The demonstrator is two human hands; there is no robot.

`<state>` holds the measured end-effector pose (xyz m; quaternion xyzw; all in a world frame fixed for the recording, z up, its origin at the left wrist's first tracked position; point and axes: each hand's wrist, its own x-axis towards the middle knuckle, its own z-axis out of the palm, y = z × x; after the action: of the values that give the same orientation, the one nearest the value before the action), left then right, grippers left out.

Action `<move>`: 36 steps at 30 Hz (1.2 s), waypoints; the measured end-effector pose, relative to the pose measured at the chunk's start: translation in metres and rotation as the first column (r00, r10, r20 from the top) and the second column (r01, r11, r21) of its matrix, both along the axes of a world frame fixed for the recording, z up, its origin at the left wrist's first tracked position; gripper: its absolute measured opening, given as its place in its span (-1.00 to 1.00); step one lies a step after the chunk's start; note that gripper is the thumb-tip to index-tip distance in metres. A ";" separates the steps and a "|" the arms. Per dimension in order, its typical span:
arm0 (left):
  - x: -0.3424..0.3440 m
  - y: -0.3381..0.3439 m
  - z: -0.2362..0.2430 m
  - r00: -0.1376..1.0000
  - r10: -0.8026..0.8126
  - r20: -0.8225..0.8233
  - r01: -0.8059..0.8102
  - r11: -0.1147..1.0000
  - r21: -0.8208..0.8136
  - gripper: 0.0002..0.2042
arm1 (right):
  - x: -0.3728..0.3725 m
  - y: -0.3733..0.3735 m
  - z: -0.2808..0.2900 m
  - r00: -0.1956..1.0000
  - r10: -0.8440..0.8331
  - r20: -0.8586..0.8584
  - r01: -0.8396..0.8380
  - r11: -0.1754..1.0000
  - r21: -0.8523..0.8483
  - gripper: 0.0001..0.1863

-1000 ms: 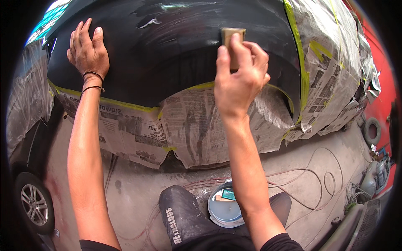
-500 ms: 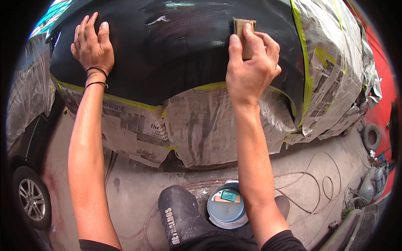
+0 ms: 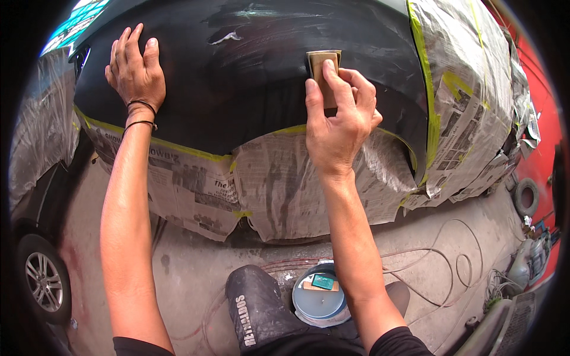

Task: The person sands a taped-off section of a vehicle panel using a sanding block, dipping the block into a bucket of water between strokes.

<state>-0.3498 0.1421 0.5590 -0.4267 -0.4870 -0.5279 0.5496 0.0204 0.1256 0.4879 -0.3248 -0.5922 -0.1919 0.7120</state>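
Observation:
A dark car body panel (image 3: 196, 89) fills the upper middle, with whitish streaks and a small white smear on its surface. My left hand (image 3: 138, 74) lies on the panel's left part, fingers stretched out and holding nothing. In my right hand (image 3: 343, 118) is a tan sanding block (image 3: 325, 77) wrapped in sandpaper, its face against the panel. The thumb and fingers grip the block's sides and back. Yellow masking tape (image 3: 190, 149) runs along the panel's lower edge, holding newspaper (image 3: 285, 184) that hangs below it.
Between my knees stands a bucket (image 3: 317, 304) with a green pad (image 3: 323, 282) and a light wooden strip over it. Hoses (image 3: 436, 252) loop across the floor at right. A car wheel (image 3: 44, 282) is at lower left; a loose tyre (image 3: 525, 197) lies far right.
My right hand has slid the sanding block down and to the left over the panel. The left hand stays in place on the panel, while the view shifts slightly.

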 end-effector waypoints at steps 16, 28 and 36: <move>0.002 0.001 0.001 1.000 0.003 -0.009 -0.003 1.000 0.005 -0.51 | 0.028 0.021 0.029 0.972 -0.046 -0.230 0.037 0.998 -0.044 -0.61; 0.004 0.000 0.004 1.000 0.006 -0.006 -0.006 1.000 -0.007 -0.52 | -0.008 0.009 0.022 0.983 -0.056 -0.174 0.053 0.998 -0.021 -0.59; 0.005 -0.003 0.004 1.000 -0.002 -0.006 0.002 1.000 -0.009 -0.51 | 0.020 0.017 0.017 0.962 -0.075 -0.261 0.066 0.997 -0.045 -0.63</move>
<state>-0.3444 0.1389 0.5634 -0.4314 -0.4873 -0.5249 0.5485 0.0404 0.1426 0.5046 -0.3811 -0.4843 -0.1618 0.7708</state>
